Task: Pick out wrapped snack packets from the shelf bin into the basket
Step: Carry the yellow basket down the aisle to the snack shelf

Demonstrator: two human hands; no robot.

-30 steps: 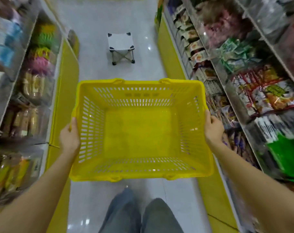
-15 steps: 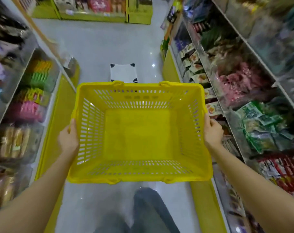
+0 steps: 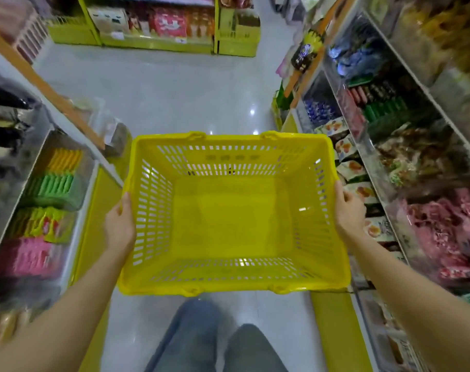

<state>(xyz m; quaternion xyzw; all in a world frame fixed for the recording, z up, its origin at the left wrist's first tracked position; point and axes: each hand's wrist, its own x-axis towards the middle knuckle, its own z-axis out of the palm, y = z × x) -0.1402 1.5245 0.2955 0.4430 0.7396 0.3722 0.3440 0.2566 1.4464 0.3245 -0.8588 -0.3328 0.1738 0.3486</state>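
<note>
I hold a yellow slotted plastic basket (image 3: 229, 285) level in front of me, and nothing lies inside it. My left hand (image 3: 119, 228) grips its left rim, thumb on top. My right hand (image 3: 348, 213) grips the right rim the same way. Shelf bins of wrapped snack packets line both sides: pink packets (image 3: 448, 234) and white packets with orange pictures (image 3: 354, 170) on the right, green packets (image 3: 52, 187) and pink packets (image 3: 24, 257) on the left.
I stand in a narrow shop aisle with a glossy pale floor (image 3: 172, 95). Yellow-based shelving (image 3: 94, 237) runs along both sides. Another yellow shelf unit (image 3: 158, 42) closes the aisle's far end. My legs in grey trousers (image 3: 215, 342) show below the basket.
The view has moved forward along the aisle and tilted up; the small stool on the floor has gone out of sight behind the basket. Both hands keep the same hold.
</note>
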